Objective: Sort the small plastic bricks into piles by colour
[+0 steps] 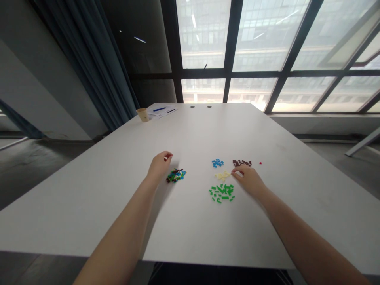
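Yellow pieces (223, 176), presumably light, stiff, best pinched edgewise, are lying just beyond the green pile (221, 190), right hand (248, 180) sitting beyond its right edge, left hand (158, 166) well left, grip closure indeterminate for both.

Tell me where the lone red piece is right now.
In the head view, the red piece lies right of centre on the white table, just to the right of the brown pieces and beyond the right hand.

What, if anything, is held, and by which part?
Can't tell: left hand curled near mixed pile, right hand by yellow pieces; any held piece too small to see.
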